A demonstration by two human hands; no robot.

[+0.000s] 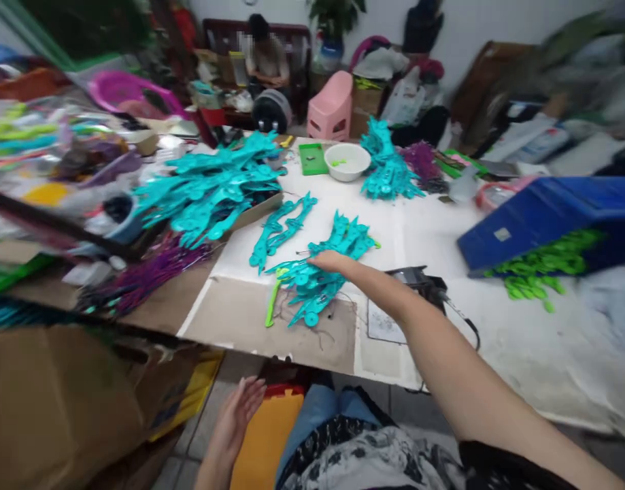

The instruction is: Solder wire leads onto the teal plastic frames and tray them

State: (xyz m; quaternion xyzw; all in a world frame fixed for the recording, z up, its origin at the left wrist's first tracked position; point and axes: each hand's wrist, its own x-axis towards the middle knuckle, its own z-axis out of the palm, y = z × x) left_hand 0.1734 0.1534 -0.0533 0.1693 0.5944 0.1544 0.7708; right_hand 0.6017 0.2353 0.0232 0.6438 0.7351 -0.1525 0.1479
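Note:
My right hand (331,262) reaches across the table and rests on a pile of teal plastic leaf-shaped pieces (322,269). Its fingers curl down into the pile, so whether they grip a piece is hidden. A yellow-green stick (271,303) lies at the pile's left edge. My left hand (241,412) hangs below the table edge near my lap, fingers stretched out and holding nothing. More teal pieces lie in a short row (279,231), in a big heap (215,184) on the left and in another heap (388,167) at the back.
A white bowl (347,161) and a green tray (312,158) sit at the table's far side. A blue crate (551,221) spilling green pieces (541,269) lies on the right. A black tool with a cable (419,280) is beside my forearm. A cardboard box (62,401) stands lower left. A seated person (264,58) works in the background.

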